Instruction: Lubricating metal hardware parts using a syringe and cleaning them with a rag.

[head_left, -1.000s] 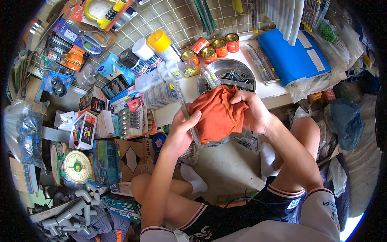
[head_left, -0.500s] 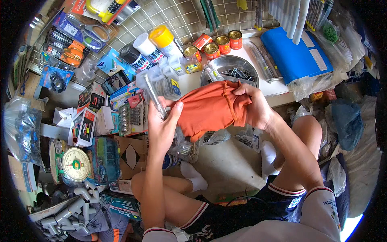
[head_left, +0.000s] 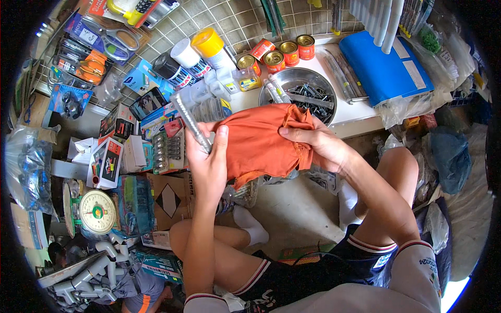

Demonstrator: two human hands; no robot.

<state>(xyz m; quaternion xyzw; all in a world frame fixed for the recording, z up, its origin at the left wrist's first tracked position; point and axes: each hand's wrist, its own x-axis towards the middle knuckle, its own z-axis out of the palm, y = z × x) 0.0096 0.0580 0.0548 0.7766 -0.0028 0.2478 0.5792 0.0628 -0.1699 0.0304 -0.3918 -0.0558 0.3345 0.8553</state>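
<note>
My left hand point(head_left: 207, 166) is closed round a silvery metal rod point(head_left: 189, 120) with spiral ridges, like a drill bit. Its upper end sticks up above my fingers, leaning left. The same hand reaches the left side of an orange-red cloth point(head_left: 261, 140), thumb up, fingers partly hidden behind it. On the cloth's right side, my right hand point(head_left: 326, 148) pinches it with the thumb on top and the fingers underneath. The cloth hangs bunched between both hands, its seam and frayed edge on the right. Just beyond it stands a round metal bowl point(head_left: 330, 82) of dark screws.
Several small red cans point(head_left: 274, 61) and spray cans point(head_left: 189, 56) stand along the tiled wall. A blue folder point(head_left: 378, 65) lies at the right. Boxed goods point(head_left: 112, 159) and a dial scale point(head_left: 97, 213) fill the left. A plastic bag point(head_left: 450, 156) hangs at right.
My right hand has slid left and slightly down over the cloth, gathering its right edge. My left hand and the rod have shifted slightly left, and more of the bowl shows.
</note>
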